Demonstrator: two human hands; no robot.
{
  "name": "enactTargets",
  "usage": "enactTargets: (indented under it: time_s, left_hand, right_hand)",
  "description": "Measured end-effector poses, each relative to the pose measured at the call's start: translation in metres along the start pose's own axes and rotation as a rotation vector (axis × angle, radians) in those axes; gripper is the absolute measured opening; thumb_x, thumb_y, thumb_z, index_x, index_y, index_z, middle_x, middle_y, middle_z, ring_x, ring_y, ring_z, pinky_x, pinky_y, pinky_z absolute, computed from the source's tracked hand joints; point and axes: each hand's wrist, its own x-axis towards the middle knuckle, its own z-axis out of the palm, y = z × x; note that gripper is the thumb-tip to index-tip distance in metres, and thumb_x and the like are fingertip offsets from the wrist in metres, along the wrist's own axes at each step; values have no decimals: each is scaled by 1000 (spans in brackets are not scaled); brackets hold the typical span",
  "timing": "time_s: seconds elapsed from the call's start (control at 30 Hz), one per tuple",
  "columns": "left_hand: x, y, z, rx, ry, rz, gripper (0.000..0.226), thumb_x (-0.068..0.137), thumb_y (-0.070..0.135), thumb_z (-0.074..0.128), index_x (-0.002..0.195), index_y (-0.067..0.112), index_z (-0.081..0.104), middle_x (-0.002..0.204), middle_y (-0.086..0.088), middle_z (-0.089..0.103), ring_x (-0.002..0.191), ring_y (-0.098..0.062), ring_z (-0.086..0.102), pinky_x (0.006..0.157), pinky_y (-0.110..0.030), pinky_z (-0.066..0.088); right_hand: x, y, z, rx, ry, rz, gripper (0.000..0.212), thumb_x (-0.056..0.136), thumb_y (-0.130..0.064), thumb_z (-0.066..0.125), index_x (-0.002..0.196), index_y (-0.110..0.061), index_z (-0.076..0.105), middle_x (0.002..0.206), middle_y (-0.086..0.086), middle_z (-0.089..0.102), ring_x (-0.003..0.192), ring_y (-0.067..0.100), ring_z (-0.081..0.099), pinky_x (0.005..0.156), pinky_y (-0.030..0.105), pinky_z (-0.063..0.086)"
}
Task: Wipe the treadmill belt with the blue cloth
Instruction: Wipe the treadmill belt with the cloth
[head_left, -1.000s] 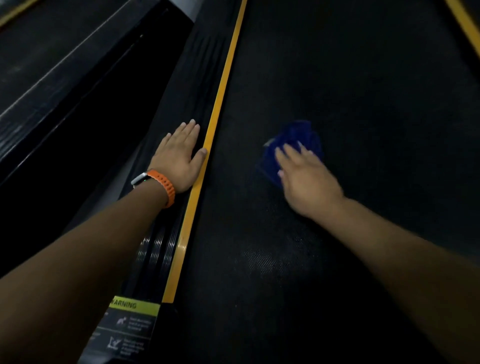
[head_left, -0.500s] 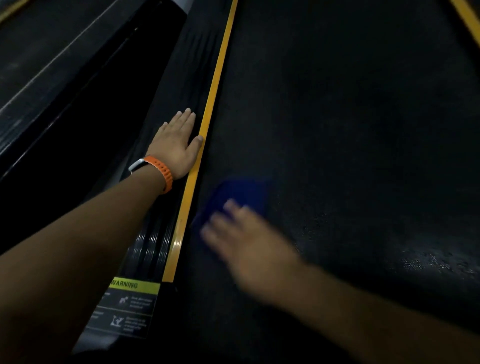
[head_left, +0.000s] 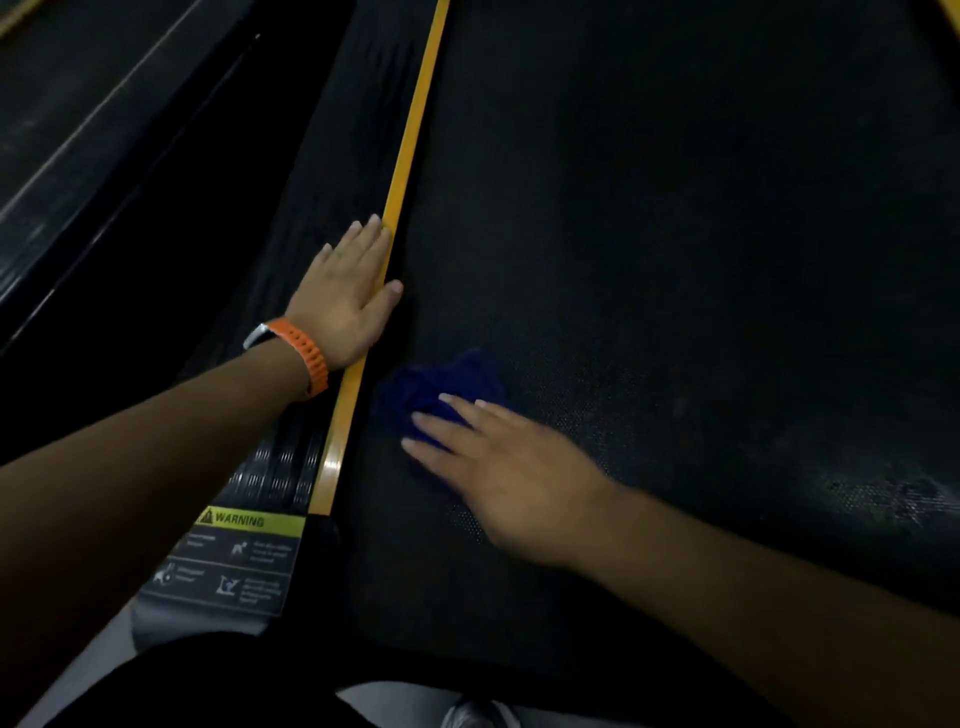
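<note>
Running beside a yellow strip (head_left: 406, 150), the dim treadmill belt (head_left: 675, 260) seems damp.

Blue cloth (head_left: 441, 387), crumpled, lying on belt near its left edge, treadmill belt (head_left: 675, 234), black, textured, flat, damp sheen at right.

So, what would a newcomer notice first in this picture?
The blue cloth stands out on the dark treadmill belt, pressed under the right hand. A yellow strip runs along the belt's left edge, where the left hand, with an orange wristband, rests flat.
</note>
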Motion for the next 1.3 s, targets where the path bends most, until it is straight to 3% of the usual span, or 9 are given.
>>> enactTargets:
  time_s: [0.23,0.43,0.5,0.63,0.77,0.87,1.03,1.23,1.3]
  left_hand:
    - [-36,13,9,112,-34,60,73,98,52,27,160,13,26,170,-4,14,157,-22,4,125,-44,5]
    - [-35,11,8,131,-29,54,75,98,56,24,159,14,30,170,-2,15,157,-21,5,127,-47,9]
    - [-35,14,8,126,-28,57,74,97,56,24,159,14,31,170,-2,16,157,-21,5,126,-46,8]
    - [-35,18,6,165,-46,39,73,98,55,25,158,14,31,170,-4,14,157,-24,5,125,-46,7]
    - [-33,37,12,333,-78,56,77,97,57,13,160,14,25,169,-6,17,157,-29,6,126,-51,10]
    - [-32,50,19,380,-90,86,78,97,56,5,162,14,18,170,-4,16,157,-22,13,126,-51,5]
    - [-32,55,21,384,-82,115,79,100,59,7,162,11,17,169,-7,16,156,-23,18,127,-48,9]
    - [-28,64,21,314,-113,121,78,99,60,8,163,14,12,170,-7,11,157,-22,12,127,-42,12]
    - [-29,70,24,267,-111,134,79,99,60,12,162,13,14,170,-7,11,157,-23,12,127,-42,13]
  right_hand:
    - [-16,87,-27,174,249,627,66,100,-23,47,156,-14,14,156,17,32,147,26,23,118,27,11]
    - [-42,0,-4,40,44,44,51,95,-30,52,145,-18,45,147,2,49,138,25,42,115,37,27]
    - [-44,50,-13,-51,117,147,47,94,-29,49,139,-15,52,142,5,55,132,30,50,111,43,37]
    - [-51,112,-25,-110,161,485,41,99,-20,43,136,-6,53,145,14,48,140,38,36,118,43,23]
    - [-62,-2,0,-81,-11,27,47,100,-28,43,143,-12,46,152,8,40,144,35,29,118,51,25]
    - [-68,13,-11,-45,48,5,50,99,-33,45,148,-20,41,153,1,42,141,26,36,116,42,30]
    - [-80,112,-30,-149,178,544,46,98,-20,40,140,-4,48,145,15,48,137,40,38,114,47,30]
    - [-90,-20,-1,-60,-2,15,58,97,-27,45,153,-16,29,159,4,30,148,30,22,119,42,10]
    - [-91,24,-12,-97,37,131,56,95,-25,48,150,-20,36,155,2,38,143,27,33,117,39,19]
